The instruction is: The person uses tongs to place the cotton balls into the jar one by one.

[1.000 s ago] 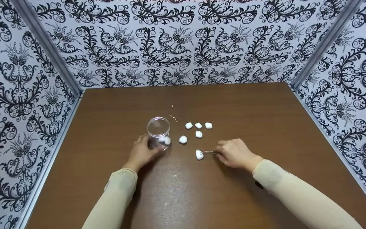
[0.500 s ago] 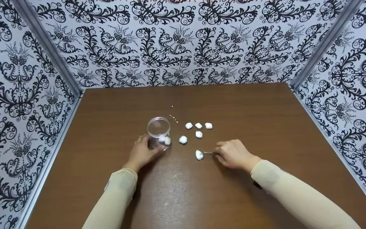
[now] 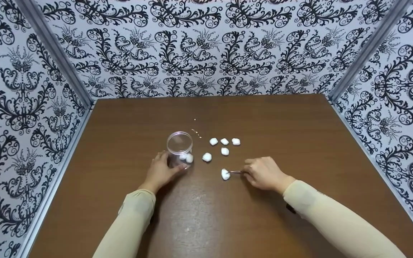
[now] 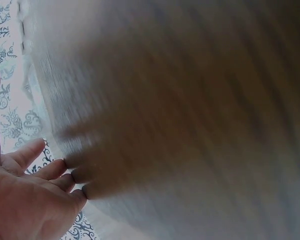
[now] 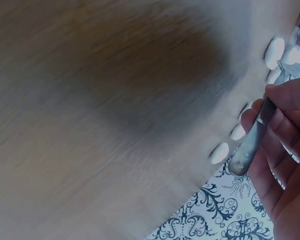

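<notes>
My left hand (image 3: 160, 173) holds the clear, lidless-looking jar (image 3: 179, 144) low down, thumb at its front and fingers along its left side. A few white cotton balls (image 3: 189, 158) lie inside it. With my right hand (image 3: 265, 173) I pinch metal tweezers (image 3: 236, 172), also seen in the right wrist view as tweezers (image 5: 251, 147) between thumb and fingers. Their tips touch a cotton ball (image 3: 225, 174) on the table, right of the jar. In the left wrist view the left hand (image 4: 35, 197) has its fingertips at the tabletop; the jar is hard to make out there.
Between the jar and my right hand lies a loose cotton ball (image 3: 207, 157). Farther back sit several more cotton balls (image 3: 224, 142). Tiny pale bits (image 3: 196, 133) dot the brown table (image 3: 138, 118). Patterned walls (image 3: 206, 46) enclose its back and sides.
My right hand and forearm have shifted very slightly left, tweezers still at the same cotton ball. The left hand and jar stay in place.
</notes>
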Demonstrator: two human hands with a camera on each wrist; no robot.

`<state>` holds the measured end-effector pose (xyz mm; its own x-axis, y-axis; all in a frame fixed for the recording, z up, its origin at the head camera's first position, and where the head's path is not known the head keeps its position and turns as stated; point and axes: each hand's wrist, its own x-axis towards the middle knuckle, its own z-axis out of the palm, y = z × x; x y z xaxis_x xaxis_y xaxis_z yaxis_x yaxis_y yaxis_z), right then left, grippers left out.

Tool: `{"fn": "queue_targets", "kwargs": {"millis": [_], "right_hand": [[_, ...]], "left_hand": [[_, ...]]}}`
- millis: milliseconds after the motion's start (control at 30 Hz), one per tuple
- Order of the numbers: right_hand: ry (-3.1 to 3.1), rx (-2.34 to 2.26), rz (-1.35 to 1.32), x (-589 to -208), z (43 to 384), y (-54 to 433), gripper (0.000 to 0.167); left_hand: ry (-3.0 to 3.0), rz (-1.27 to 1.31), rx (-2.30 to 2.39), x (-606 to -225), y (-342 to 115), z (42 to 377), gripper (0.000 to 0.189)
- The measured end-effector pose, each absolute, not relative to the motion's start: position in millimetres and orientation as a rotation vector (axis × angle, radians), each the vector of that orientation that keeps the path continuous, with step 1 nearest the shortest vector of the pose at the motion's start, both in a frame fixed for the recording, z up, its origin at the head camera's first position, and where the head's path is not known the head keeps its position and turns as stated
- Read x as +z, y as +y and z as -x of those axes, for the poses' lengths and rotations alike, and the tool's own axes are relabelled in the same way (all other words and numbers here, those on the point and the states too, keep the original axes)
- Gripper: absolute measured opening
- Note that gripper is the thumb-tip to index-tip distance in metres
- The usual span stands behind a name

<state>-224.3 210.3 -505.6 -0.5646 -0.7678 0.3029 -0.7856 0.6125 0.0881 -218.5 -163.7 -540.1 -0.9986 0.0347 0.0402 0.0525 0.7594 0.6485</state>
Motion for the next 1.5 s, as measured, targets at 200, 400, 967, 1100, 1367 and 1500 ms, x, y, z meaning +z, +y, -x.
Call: {"fn": "queue_targets", "kwargs": {"millis": [200, 400, 967, 1100, 1367, 1500], "right_hand": [[-2.512, 0.084, -1.239, -501, 228, 216, 0.004], [-2.502, 0.101, -1.222, -494, 233, 217, 0.006], [-2.363, 0.107, -1.241, -440, 263, 183, 0.009], [-2.36, 0.112, -1.244, -422, 271, 163, 0.008], [-2.355, 0.132, -1.236, -401, 279, 122, 0.01], [-2.371, 0.125, -1.234, -399, 282, 104, 0.012]], "left_hand": [[-2.918, 0.07, -1.073, -538, -164, 218, 0.089], [-2.91, 0.063, -1.083, -536, -164, 218, 0.088], [-2.935, 0.037, -1.111, -538, -165, 217, 0.091], [-2.92, 0.036, -1.095, -538, -164, 217, 0.088], [-2.883, 0.063, -1.06, -538, -162, 216, 0.079], [-2.889, 0.054, -1.062, -538, -162, 217, 0.081]]}}
